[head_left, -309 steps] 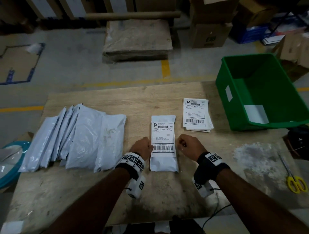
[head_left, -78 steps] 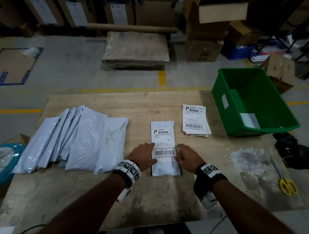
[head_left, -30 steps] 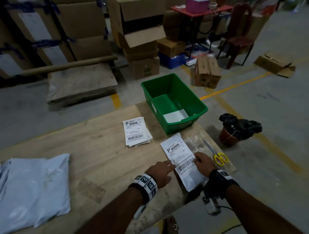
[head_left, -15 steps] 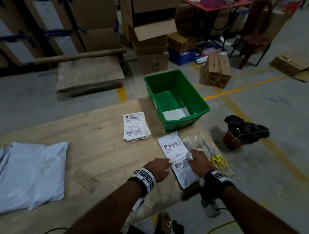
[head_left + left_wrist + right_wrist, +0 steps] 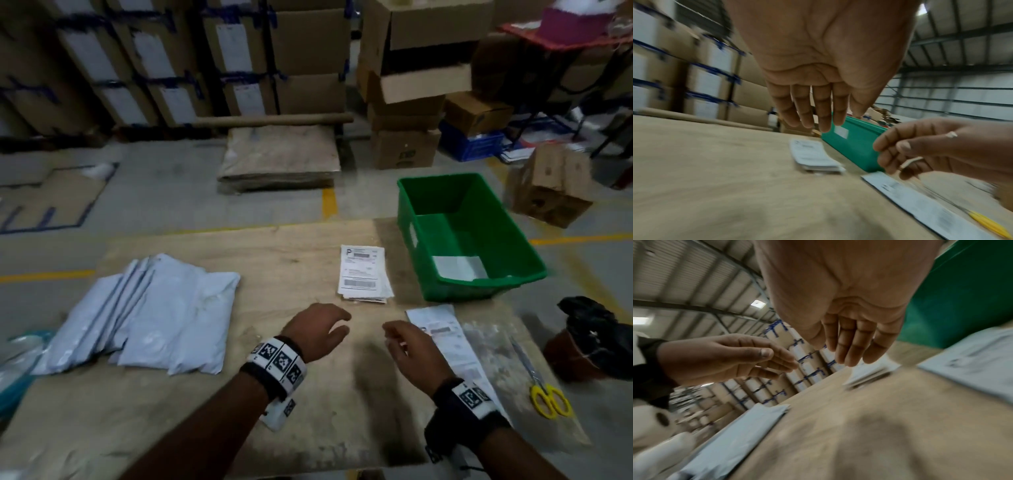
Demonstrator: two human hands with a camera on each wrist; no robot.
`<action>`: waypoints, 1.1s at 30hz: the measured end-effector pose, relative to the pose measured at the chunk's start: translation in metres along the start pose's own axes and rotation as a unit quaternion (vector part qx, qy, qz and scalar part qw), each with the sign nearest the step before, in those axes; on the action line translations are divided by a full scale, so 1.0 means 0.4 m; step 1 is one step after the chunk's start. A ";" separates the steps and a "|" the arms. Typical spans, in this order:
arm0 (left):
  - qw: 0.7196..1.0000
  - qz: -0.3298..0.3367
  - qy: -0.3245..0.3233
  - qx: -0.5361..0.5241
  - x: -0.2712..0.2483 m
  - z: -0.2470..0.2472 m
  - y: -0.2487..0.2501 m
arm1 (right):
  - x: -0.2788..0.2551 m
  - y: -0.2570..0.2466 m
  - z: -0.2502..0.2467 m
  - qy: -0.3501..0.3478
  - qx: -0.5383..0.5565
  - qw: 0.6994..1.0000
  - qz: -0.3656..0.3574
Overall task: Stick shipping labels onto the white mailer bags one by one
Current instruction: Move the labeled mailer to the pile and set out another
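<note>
The labelled white mailer [image 5: 445, 337] lies flat at the table's right, just in front of the green bin, with neither hand on it. My left hand [image 5: 323, 325] hovers over the bare middle of the table, fingers straight and empty [image 5: 812, 112]. My right hand [image 5: 399, 339] hangs beside it, just left of the labelled mailer, fingers relaxed and holding nothing [image 5: 849, 345]. The stack of shipping labels [image 5: 363, 274] sits just beyond both hands. A fanned pile of unlabelled white mailers [image 5: 154, 308] lies at the left.
A green bin [image 5: 428, 240] stands at the table's far right with a white sheet inside. Yellow-handled scissors [image 5: 544, 390] lie near the right edge. A black bag on a pot [image 5: 596, 342] sits off the table's right. Cardboard boxes line the back.
Both hands have let go of the labelled mailer and moved left to the table's middle. The mailer stays at the right by the bin. The head view has swung back left.
</note>
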State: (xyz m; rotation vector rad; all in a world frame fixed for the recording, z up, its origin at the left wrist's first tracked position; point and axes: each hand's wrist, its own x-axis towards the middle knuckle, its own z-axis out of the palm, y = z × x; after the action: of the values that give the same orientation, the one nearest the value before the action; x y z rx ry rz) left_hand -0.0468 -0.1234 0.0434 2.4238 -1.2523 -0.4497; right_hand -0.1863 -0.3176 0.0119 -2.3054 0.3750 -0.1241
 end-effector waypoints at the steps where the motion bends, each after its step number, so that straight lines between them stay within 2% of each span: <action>1: 1.000 -0.019 0.017 -0.002 -0.029 -0.026 -0.037 | 0.013 -0.030 0.026 -0.011 0.006 1.000 -0.014; 4: 0.996 -0.075 0.042 -0.001 -0.121 -0.081 -0.150 | 0.050 -0.125 0.116 -0.055 0.000 0.997 -0.056; 8: 0.987 -0.156 0.011 0.023 -0.243 -0.111 -0.268 | 0.110 -0.250 0.248 -0.119 -0.037 0.985 -0.120; 11: 0.974 -0.224 0.025 0.025 -0.312 -0.123 -0.350 | 0.154 -0.324 0.346 -0.155 -0.065 0.973 -0.157; 14: 0.949 -0.311 0.039 0.032 -0.353 -0.133 -0.429 | 0.184 -0.381 0.429 -0.210 -0.111 0.960 -0.146; 17: 0.925 -0.379 0.018 0.029 -0.365 -0.130 -0.497 | 0.202 -0.420 0.490 -0.257 -0.143 0.949 -0.115; 21: 0.913 -0.406 -0.006 -0.024 -0.352 -0.105 -0.548 | 0.218 -0.449 0.535 -0.270 -0.161 0.946 -0.081; 25: 0.905 -0.422 0.005 -0.060 -0.334 -0.092 -0.566 | 0.232 -0.473 0.571 -0.286 -0.158 0.943 -0.061; 33: 0.925 -0.373 -0.005 -0.068 -0.344 -0.095 -0.603 | 0.235 -0.502 0.621 -0.280 -0.095 0.955 -0.005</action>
State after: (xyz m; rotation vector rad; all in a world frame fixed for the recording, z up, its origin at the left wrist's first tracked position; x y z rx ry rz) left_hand 0.0644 0.1260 -0.0203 2.6966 -0.2296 -0.7179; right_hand -0.0001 -0.0433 -0.0168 -2.4038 0.0839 0.5752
